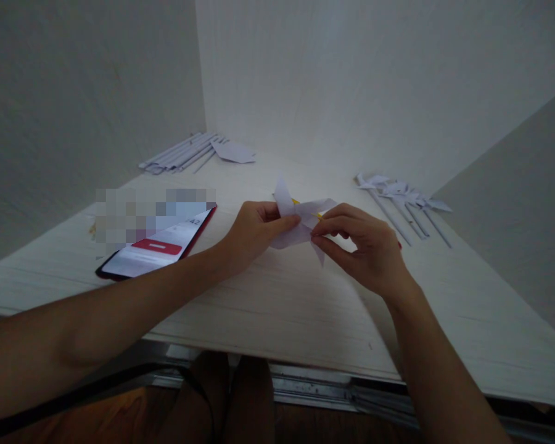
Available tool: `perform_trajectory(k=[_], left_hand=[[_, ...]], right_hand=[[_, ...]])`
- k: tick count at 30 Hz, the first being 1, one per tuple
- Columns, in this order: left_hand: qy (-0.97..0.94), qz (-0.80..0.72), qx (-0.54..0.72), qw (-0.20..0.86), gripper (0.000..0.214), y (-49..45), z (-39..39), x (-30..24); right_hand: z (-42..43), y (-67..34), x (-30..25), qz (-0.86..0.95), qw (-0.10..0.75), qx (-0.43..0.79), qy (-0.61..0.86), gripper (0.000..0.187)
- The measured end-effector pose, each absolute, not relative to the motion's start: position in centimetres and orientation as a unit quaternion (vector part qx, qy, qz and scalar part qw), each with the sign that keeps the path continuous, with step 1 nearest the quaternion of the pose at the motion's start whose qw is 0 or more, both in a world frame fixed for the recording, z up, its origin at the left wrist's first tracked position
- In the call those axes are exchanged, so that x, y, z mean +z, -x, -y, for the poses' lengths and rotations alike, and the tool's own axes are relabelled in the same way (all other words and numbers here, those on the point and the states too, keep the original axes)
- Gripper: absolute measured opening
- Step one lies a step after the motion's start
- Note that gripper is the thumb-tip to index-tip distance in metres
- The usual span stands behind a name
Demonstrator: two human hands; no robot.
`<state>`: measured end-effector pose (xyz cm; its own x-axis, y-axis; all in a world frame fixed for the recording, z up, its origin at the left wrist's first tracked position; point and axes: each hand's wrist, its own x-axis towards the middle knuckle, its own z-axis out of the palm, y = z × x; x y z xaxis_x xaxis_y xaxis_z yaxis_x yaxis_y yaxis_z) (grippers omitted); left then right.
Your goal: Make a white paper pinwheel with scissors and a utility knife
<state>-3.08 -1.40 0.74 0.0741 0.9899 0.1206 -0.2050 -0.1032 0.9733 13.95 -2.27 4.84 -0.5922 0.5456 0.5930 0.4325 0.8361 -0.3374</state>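
Observation:
A white paper pinwheel (300, 216) is held above the middle of the white table (277, 302), with a bit of yellow showing behind its folds. My left hand (254, 231) grips its left side, fingers curled and thumb on the paper. My right hand (361, 243) pinches the right side of the same pinwheel between thumb and fingertips. Both hands touch the paper and sit close together.
A phone (160, 246) with a lit screen lies to the left of my hands. Several rolled paper sticks and a folded sheet (189, 153) lie at the back left. Several finished pinwheels on sticks (404, 200) lie at the right. Walls close in behind.

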Motion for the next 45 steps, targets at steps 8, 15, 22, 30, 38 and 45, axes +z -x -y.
perform_trajectory(k=[8,15,22,30,38,45], left_hand=[[-0.56,-0.369,0.539,0.51,0.019,3.0,1.7,0.6],[-0.58,-0.348,0.538,0.503,0.019,3.0,1.7,0.5],[-0.594,-0.327,0.535,0.505,0.02,3.1,1.6,0.3],[-0.595,-0.341,0.542,0.485,0.022,3.0,1.5,0.4],[-0.549,-0.419,0.558,0.46,0.021,3.1,1.9,0.8],[-0.553,-0.433,0.57,0.428,0.019,3.2,1.8,0.8]], right_hand=[[2.1,-13.3,4.0,0.858,0.374,0.028,0.35,0.003],[2.1,-12.9,3.4,0.849,0.384,0.002,0.363,0.002],[2.3,-12.8,3.4,0.843,0.393,-0.01,0.367,0.002],[2.3,-12.7,3.2,0.843,0.388,-0.016,0.373,0.005],[3.5,-13.1,4.4,0.821,0.438,0.017,0.365,0.018],[3.1,-12.8,3.4,0.829,0.384,0.127,0.385,0.011]])
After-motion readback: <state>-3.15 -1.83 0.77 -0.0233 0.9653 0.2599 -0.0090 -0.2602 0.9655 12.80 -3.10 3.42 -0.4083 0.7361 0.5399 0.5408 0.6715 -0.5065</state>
